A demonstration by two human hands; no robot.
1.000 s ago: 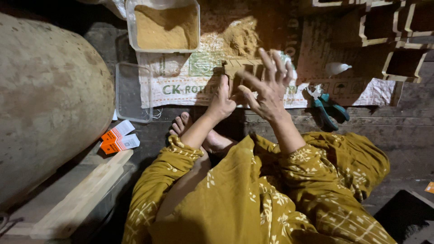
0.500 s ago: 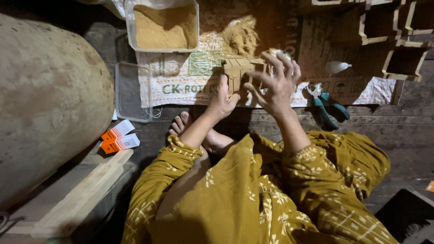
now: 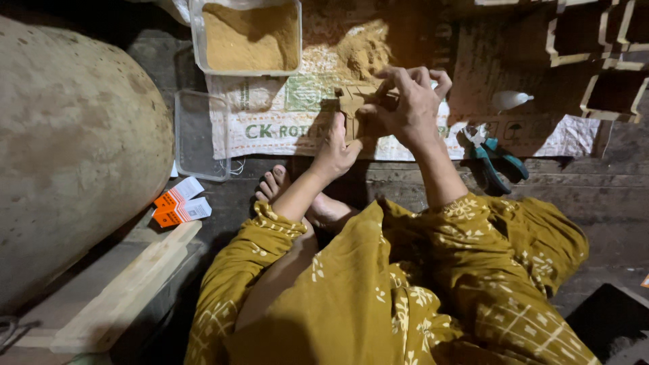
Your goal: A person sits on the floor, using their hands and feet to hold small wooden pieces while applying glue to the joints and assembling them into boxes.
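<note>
At far left we see a huge rounded clay-coloured vessel [image 3: 67,155], then the printed woven sack [image 3: 270,128] spread on the floor, with a clear tub of brown powder [image 3: 249,35] at its top edge. Over the sack, our right hand [image 3: 409,108] curls closed around a small wooden block [image 3: 353,108] (partly hidden by fingers); our left hand [image 3: 336,150] presses half-open against its lower side. Teal-handled pliers [image 3: 492,157] lie just right.
</note>
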